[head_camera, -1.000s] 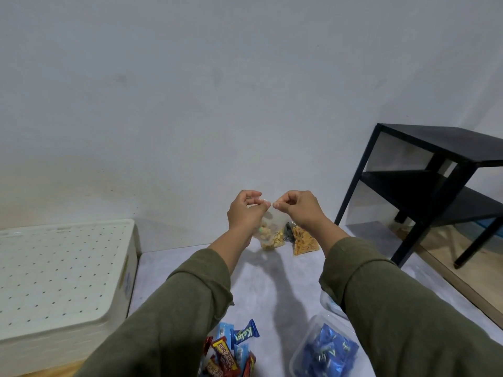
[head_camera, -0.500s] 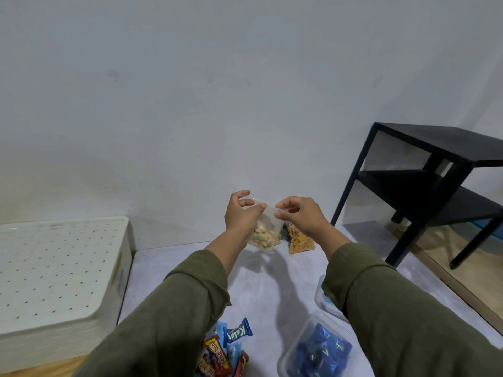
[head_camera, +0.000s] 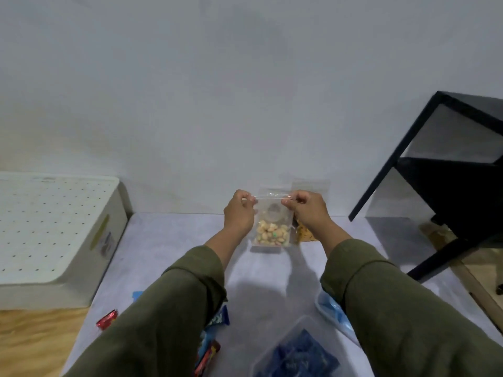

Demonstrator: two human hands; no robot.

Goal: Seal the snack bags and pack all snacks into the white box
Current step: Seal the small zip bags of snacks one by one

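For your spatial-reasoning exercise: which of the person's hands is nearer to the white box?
Left. The left hand pinches the clear snack bag's top corner on the side facing the white box; the right hand pinches the opposite corner, farther away.

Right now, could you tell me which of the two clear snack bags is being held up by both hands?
The clear bag of pale round snacks, pinched at its top corners by the left hand and right hand. The bag of orange snacks stands behind, unheld.

Left hand point(head_camera: 239, 213) and right hand point(head_camera: 309, 210) pinch the top corners of a clear snack bag point(head_camera: 272, 224) upright above the grey mat point(head_camera: 168, 246); white box point(head_camera: 54, 229) sits left.
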